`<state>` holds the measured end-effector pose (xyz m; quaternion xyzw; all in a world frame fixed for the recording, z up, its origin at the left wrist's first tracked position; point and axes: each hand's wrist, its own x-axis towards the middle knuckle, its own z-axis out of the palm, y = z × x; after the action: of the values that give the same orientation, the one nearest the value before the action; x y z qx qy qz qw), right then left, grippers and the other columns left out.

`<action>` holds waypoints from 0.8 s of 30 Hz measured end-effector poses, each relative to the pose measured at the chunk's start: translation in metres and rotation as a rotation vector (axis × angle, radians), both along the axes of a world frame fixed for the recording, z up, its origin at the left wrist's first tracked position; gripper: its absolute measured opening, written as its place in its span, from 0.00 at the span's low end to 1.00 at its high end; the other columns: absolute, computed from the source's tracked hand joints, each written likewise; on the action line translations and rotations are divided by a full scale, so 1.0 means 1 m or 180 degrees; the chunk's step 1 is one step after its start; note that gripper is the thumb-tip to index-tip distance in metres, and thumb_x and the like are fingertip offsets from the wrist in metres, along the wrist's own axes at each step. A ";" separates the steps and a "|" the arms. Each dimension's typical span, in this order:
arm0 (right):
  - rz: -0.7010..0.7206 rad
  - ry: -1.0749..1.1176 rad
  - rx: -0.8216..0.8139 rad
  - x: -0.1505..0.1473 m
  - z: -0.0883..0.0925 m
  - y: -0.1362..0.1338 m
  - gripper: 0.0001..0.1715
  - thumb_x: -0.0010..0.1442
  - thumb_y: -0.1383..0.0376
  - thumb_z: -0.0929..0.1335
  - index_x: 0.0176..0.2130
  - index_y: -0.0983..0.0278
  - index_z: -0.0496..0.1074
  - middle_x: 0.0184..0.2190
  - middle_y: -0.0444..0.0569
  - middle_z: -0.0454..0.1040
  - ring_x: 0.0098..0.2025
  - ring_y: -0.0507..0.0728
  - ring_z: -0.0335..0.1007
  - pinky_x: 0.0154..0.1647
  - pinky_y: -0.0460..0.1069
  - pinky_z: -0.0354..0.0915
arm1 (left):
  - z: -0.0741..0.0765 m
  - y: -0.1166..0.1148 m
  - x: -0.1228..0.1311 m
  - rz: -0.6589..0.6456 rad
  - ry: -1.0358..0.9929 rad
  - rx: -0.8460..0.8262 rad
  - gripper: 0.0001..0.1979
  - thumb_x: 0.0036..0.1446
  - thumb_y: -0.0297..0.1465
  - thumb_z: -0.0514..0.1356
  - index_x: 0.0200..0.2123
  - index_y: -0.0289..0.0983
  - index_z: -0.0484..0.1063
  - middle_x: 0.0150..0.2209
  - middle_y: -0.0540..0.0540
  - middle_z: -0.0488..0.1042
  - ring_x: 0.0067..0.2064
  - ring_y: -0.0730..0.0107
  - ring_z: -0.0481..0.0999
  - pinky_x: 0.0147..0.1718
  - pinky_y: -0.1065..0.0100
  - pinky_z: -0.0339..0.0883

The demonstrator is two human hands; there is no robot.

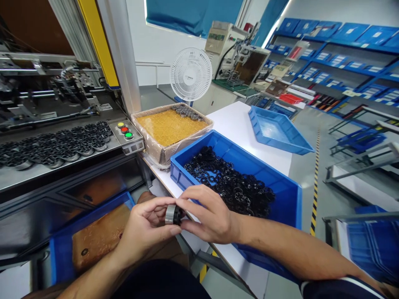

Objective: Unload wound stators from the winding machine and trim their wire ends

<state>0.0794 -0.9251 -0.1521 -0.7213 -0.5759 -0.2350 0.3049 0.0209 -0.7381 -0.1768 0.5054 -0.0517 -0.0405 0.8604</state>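
L hand (pixel 146 222) & R hand (pixel 213 216) together, both pinching metal ring (pixel 170 214) w/ blk insert (pixel 178 216) betw. them, near blue bin (pixel 289 193). Prob. light, stiff; smooth metal may slip. Best hold: opp. sides of outer rim, thumb vs. fingers.

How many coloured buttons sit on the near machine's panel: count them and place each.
3: the yellow button at upper left, the red button in the middle, the green button at lower right. None there looks hidden.
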 end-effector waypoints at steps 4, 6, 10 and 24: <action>0.0040 -0.0045 -0.0002 0.000 -0.001 -0.001 0.23 0.62 0.63 0.69 0.54 0.71 0.66 0.41 0.59 0.74 0.47 0.60 0.71 0.43 0.57 0.72 | 0.001 0.000 0.000 0.0041 -0.0072 0.0140 0.24 0.37 0.16 0.72 0.40 0.41 0.81 0.35 0.48 0.83 0.37 0.68 0.83 0.35 0.80 0.75; 0.0017 -0.0068 0.0020 0.000 -0.001 -0.002 0.23 0.62 0.62 0.68 0.54 0.72 0.66 0.41 0.60 0.74 0.46 0.61 0.71 0.42 0.57 0.72 | 0.002 0.000 0.000 0.0030 -0.0091 0.0158 0.25 0.38 0.16 0.71 0.40 0.43 0.81 0.35 0.50 0.83 0.37 0.69 0.83 0.35 0.81 0.75; 0.0039 -0.0135 -0.0004 0.002 0.001 -0.002 0.20 0.63 0.63 0.68 0.52 0.71 0.67 0.40 0.58 0.75 0.45 0.60 0.72 0.42 0.56 0.72 | 0.002 0.000 0.000 -0.0045 -0.0030 0.0150 0.25 0.38 0.16 0.72 0.40 0.44 0.81 0.36 0.50 0.83 0.37 0.68 0.83 0.36 0.80 0.75; -0.0394 0.0333 -0.0083 0.035 0.005 -0.011 0.30 0.62 0.51 0.68 0.54 0.69 0.67 0.43 0.56 0.73 0.47 0.57 0.70 0.47 0.54 0.69 | -0.007 0.006 -0.011 0.0000 -0.0267 0.1237 0.21 0.59 0.32 0.62 0.56 0.42 0.72 0.56 0.40 0.73 0.52 0.59 0.77 0.51 0.65 0.72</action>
<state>0.1146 -0.9365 -0.1475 -0.7707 -0.5164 -0.2079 0.3100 0.0103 -0.7323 -0.1836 0.6632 -0.0787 -0.0286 0.7437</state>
